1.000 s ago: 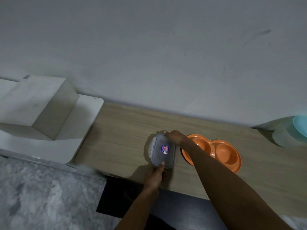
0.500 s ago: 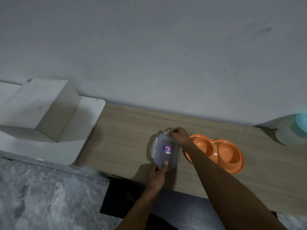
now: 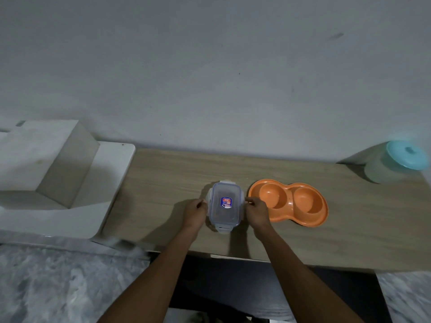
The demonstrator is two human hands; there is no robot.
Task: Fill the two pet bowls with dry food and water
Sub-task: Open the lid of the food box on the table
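Your left hand (image 3: 194, 212) and right hand (image 3: 256, 209) pinch the side clips of the lidded container (image 3: 225, 202), fingers curled against its long sides. Its long axis runs away from you. The empty orange double bowl (image 3: 289, 202) sits just right of your right hand.

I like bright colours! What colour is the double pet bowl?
The plastic double pet bowl is orange, seen in the head view.

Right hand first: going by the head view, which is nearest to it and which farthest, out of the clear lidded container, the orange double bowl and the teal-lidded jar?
1. Clear lidded container: the right hand touches its right side.
2. Orange double bowl: just right of the hand.
3. Teal-lidded jar: far right, by the wall.
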